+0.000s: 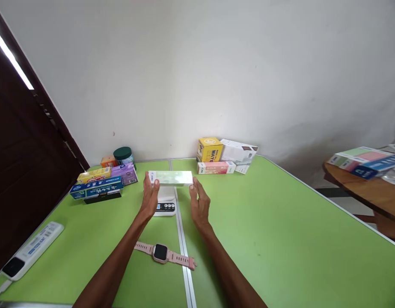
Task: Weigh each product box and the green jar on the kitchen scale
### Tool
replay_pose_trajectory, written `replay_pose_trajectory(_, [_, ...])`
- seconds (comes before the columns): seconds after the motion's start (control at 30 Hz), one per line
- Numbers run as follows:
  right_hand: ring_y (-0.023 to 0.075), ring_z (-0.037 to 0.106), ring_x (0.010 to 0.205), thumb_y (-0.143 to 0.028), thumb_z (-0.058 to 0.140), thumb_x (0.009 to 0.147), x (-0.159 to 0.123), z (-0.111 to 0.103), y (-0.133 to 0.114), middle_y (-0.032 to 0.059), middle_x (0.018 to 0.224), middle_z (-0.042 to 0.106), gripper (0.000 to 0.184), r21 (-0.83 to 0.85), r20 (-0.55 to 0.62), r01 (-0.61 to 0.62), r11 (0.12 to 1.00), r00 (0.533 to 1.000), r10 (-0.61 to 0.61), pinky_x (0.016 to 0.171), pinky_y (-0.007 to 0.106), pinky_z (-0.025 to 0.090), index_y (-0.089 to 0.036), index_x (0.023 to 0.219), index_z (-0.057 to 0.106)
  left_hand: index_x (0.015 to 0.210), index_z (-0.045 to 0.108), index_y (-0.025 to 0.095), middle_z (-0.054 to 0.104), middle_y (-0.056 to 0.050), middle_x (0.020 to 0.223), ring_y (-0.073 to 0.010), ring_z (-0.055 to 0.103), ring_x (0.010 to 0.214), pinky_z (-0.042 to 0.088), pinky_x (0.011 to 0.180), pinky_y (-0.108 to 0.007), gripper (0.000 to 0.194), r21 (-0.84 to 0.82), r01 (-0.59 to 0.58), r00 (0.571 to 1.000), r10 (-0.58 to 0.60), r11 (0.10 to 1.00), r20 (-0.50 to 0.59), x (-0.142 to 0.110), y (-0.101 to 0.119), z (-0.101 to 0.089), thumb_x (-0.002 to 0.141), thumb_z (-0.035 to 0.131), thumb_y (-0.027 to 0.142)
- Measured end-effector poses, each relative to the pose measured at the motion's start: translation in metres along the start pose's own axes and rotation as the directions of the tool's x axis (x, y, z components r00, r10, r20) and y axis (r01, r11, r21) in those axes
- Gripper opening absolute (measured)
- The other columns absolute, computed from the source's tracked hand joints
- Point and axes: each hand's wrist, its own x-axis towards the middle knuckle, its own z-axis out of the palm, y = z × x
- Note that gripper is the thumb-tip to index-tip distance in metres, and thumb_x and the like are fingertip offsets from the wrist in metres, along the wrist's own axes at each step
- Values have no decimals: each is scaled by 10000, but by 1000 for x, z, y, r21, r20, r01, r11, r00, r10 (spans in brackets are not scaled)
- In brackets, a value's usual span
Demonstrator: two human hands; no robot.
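Note:
A long pale green and white carton (172, 177) lies level between my two hands. My left hand (150, 196) grips its left end, thumb on the near side. My right hand (200, 203) holds its right end with the fingertips. Below and partly behind the carton is a small white digital scale (165, 209) with a dark button panel; the carton hides most of its top, and whether the two touch I cannot tell. Closer to me lies a smartwatch (160, 253) with a pink strap, stretched out on the green table (255, 239).
Several boxes and a green-lidded jar (123, 154) stand at back left. A yellow box (210, 149), a pink carton (216, 167) and a white box (237, 152) sit against the wall. A white power strip (35, 248) lies front left; cartons (364, 160) rest on a wooden table at right.

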Motion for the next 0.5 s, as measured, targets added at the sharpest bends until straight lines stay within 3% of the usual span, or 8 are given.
replay_pose_trajectory(0.1, [374, 652, 1378, -726, 481, 1010, -14, 25, 1, 232, 1500, 661, 793, -5, 79, -3, 1000, 997, 3, 1209, 580, 458, -114, 1492, 625, 1734, 202, 237, 107, -99, 1847, -289, 5, 1713, 19, 1382, -480, 997, -9, 57, 997, -58, 998, -59, 0, -22, -27, 965, 376, 846])
replay_pose_trajectory(0.2, [377, 668, 1356, -737, 489, 997, -22, 33, 6, 240, 1473, 677, 811, -44, 112, -16, 999, 993, 20, 1195, 574, 468, -110, 1499, 602, 1711, 286, 237, 160, -112, 1837, -301, 49, 1711, 50, 1383, -489, 986, -37, 96, 994, -98, 995, -47, 1, -41, -35, 953, 396, 858])
replay_pose_trajectory(0.37, [352, 669, 1343, -739, 484, 979, -20, 26, 16, 219, 1425, 710, 807, -29, 103, -136, 990, 985, 139, 1168, 535, 482, -129, 1500, 571, 1681, 362, 238, 225, -126, 1820, -300, 135, 1705, 95, 1383, -489, 945, -134, 85, 996, -90, 987, -27, 12, -70, -39, 962, 415, 850])
replay_pose_trajectory(0.5, [347, 719, 1227, -782, 467, 938, -11, 14, 30, 209, 1313, 746, 792, 8, 2, -330, 944, 944, 330, 1102, 527, 521, -147, 1387, 617, 1668, 383, 223, 288, -153, 1796, -311, 226, 1686, 135, 1380, -497, 929, -267, 84, 985, -120, 960, -122, 22, -96, -48, 967, 455, 829])
